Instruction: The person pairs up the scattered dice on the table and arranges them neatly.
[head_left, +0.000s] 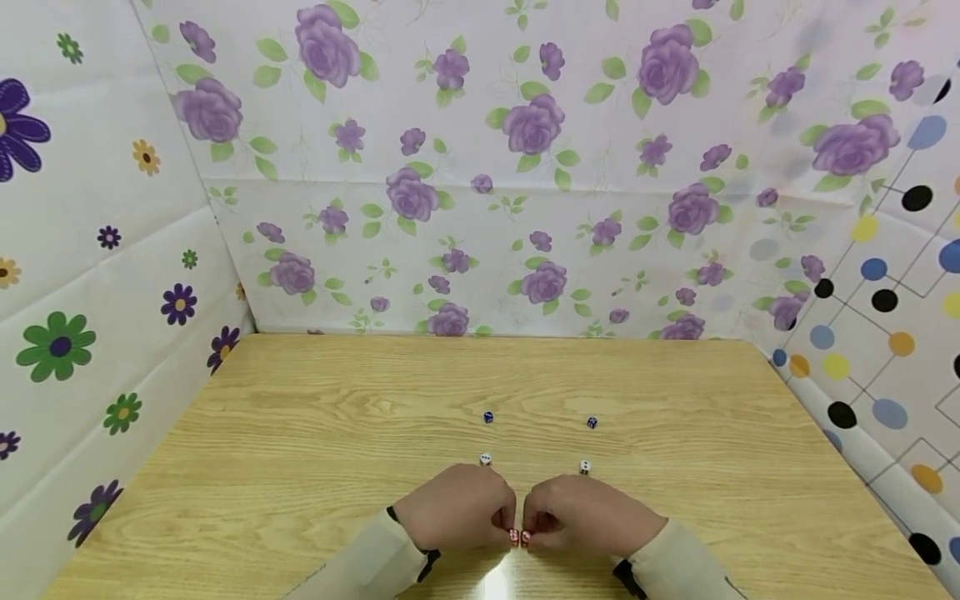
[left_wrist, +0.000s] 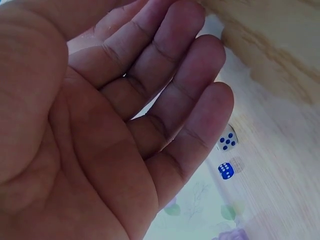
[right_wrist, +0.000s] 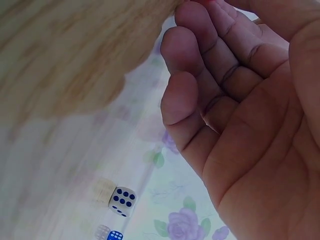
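**Left hand (head_left: 461, 510) pinching left red die (head_left: 513, 537), right hand (head_left: 588, 512) pinching right red die (head_left: 526, 539)**

From my remote seat, I'm seeing both red dice sitting just beside each other at the bottom centre of the head view, each being gripped between thumb and fingertips. I can't tell whether they are resting on the wooden table (head_left: 315, 467). In both wrist views, the other fingers are curving loosely, and the pinches are mostly falling outside the frame.

Above the knuckles, I'm picking out a left white die (head_left: 485, 459) and a right white die (head_left: 585, 467). Higher still, near mid-frame, a left blue die (head_left: 488, 417) and a right blue die (head_left: 592, 422) are lying well apart. Purple-flowered cloth (head_left: 480, 225) is filling the upper frame.
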